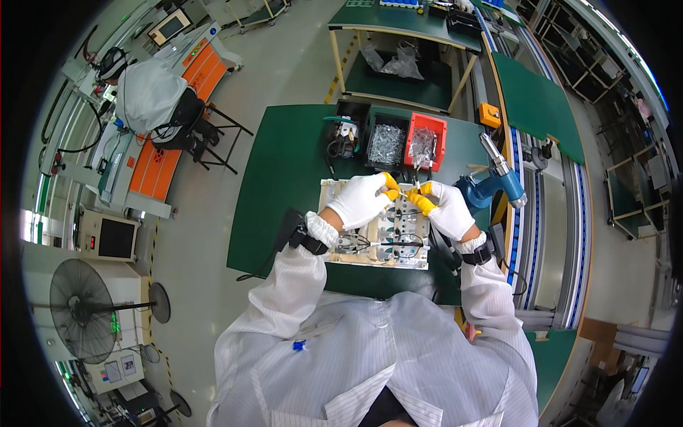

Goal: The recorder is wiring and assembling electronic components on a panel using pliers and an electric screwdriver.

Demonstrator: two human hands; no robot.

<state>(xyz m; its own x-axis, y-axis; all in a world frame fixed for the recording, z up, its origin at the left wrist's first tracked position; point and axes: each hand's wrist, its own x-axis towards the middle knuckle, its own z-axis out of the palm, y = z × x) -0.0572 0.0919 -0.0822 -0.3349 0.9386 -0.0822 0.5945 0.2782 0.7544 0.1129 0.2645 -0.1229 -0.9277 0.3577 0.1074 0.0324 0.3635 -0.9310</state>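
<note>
My left hand (361, 201) and my right hand (447, 208) wear white gloves with yellow fingertips. Their fingers are pinched close together above the far part of a pale metal panel (348, 260). Something small and thin seems to be between the fingertips, too small to name. The panel lies on the green worktable (267, 178) and carries several small fittings and dark cables (404, 244). To the right of my right hand is a blue rivet gun (478, 191) with a silver nose.
Beyond the panel stand a black bin of hand tools (346, 136), a black bin of small metal fasteners (388, 142) and a red bin (442, 139) of bagged small parts. A conveyor (544, 235) runs along the right. A person (153, 99) sits at an orange-fronted machine, far left.
</note>
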